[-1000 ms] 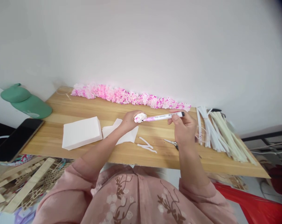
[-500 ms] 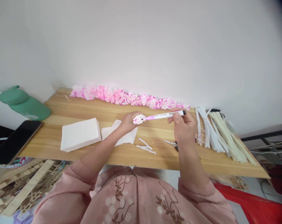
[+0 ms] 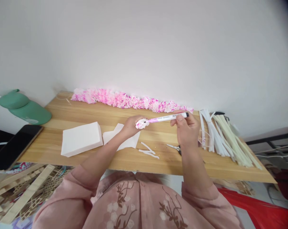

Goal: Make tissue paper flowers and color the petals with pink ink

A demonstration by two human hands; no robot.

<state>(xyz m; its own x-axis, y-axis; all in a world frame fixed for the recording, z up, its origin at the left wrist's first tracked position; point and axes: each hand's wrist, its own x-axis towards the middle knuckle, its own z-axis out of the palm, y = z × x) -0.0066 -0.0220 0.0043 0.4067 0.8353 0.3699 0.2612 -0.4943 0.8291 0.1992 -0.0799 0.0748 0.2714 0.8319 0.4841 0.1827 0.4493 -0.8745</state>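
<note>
My left hand (image 3: 130, 126) is closed round a small white paper flower (image 3: 142, 123) flecked with pink, held just above the wooden table (image 3: 91, 111). My right hand (image 3: 187, 130) grips a pink marker (image 3: 166, 118) near its black end, and the marker's tip touches the flower's edge. Under the hands lie white paper sheets (image 3: 124, 140) and a few white paper strips (image 3: 149, 151). Small scissors (image 3: 174, 147) lie just below my right hand.
A row of pink and white paper flowers (image 3: 131, 101) lines the wall. A stack of white paper (image 3: 81, 139) lies left, a bundle of white strips (image 3: 222, 133) right. A green cap (image 3: 24, 108) and a dark phone (image 3: 14, 146) are far left. Wooden slats (image 3: 22, 190) lie below.
The flower shows more pink marks than before and sits slightly lower and left. Both hands stay nearly in place with the marker tip on the flower.
</note>
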